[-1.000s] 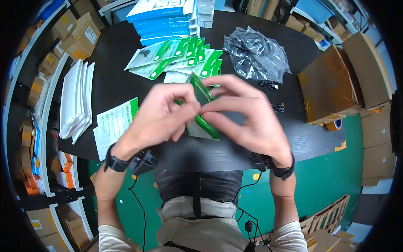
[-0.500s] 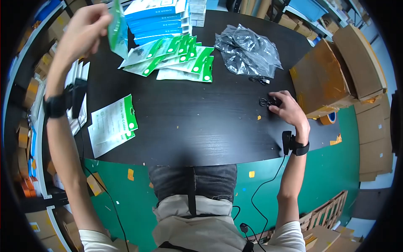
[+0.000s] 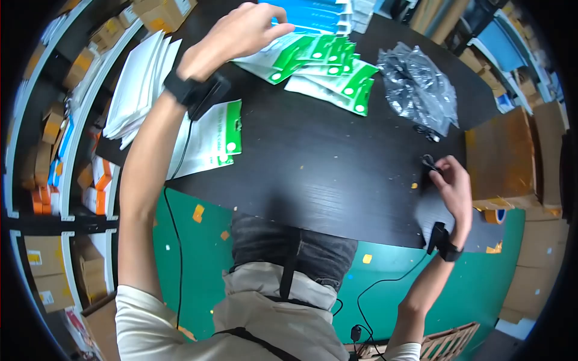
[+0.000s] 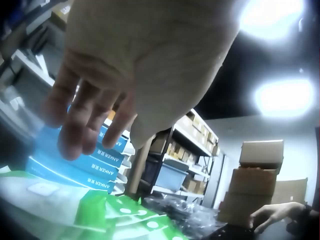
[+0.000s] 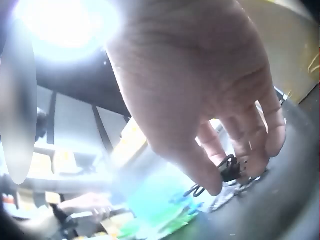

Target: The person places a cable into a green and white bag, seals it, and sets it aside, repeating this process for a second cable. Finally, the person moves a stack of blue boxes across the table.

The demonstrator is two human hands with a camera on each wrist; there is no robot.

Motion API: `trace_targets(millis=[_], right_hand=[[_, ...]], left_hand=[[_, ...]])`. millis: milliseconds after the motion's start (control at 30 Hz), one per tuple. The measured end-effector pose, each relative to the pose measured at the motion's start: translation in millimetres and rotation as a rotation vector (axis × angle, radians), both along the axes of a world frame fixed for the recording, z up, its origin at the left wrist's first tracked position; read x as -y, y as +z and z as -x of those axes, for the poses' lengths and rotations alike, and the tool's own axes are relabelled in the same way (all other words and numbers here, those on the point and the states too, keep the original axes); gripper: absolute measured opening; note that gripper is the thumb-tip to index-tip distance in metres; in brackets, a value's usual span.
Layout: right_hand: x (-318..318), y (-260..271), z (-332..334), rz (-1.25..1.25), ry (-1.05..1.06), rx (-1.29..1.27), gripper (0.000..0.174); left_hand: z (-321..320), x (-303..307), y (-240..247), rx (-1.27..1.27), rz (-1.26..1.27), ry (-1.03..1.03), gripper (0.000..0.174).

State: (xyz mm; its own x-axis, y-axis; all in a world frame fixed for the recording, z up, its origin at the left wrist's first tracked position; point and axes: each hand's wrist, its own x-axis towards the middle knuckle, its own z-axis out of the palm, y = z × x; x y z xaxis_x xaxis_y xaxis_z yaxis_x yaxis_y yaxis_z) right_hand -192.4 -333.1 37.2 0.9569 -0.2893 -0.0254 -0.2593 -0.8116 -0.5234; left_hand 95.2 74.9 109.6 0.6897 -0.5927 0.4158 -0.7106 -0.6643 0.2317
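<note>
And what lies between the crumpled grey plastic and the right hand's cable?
In the head view: another black cable, then bare tabletop before the held cable.

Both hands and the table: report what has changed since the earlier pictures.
The left hand has let go of the green packet and moved right, from beside the packet pile to above its left end. The right hand has gone from that packet to the coiled black cable, which it now pinches. The grey plastic bags and packet pile stayed put.

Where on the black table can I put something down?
The middle of the table is mostly bare, between the piled green-and-white packets and the right hand. The back is crowded: those packets, blue boxes, crumpled grey plastic.
</note>
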Motion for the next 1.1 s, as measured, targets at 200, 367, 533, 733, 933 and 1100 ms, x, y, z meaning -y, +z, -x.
trace_targets(millis=[200, 367, 533, 733, 933, 1100], right_hand=[[-66.1, 43.4, -20.9, -0.575, 0.125, 0.135, 0.016], [-108.0, 39.5, -73.3, -0.655, 0.327, 0.093, 0.017], [-127.3, 14.7, -92.5, -0.657, 0.361, 0.025, 0.019], [-129.7, 3.6, -89.3, -0.654, 0.321, 0.020, 0.020], [-127.7, 5.4, -87.1, -0.605, 0.320, 0.012, 0.019], [-130.0, 10.7, -87.2, -0.548, 0.341, 0.017, 0.018]], left_hand=[[76.3, -93.9, -23.0, -0.394, -0.355, 0.249, 0.048], [99.9, -100.8, -79.2, -0.417, -0.324, 0.331, 0.062], [97.3, -89.2, -91.8, -0.317, -0.399, 0.356, 0.062], [97.8, -78.6, -74.7, -0.415, -0.428, 0.352, 0.041], [100.5, -77.8, -72.0, -0.450, -0.214, 0.271, 0.027], [116.4, -47.1, -23.3, -0.515, -0.063, 0.231, 0.016]])
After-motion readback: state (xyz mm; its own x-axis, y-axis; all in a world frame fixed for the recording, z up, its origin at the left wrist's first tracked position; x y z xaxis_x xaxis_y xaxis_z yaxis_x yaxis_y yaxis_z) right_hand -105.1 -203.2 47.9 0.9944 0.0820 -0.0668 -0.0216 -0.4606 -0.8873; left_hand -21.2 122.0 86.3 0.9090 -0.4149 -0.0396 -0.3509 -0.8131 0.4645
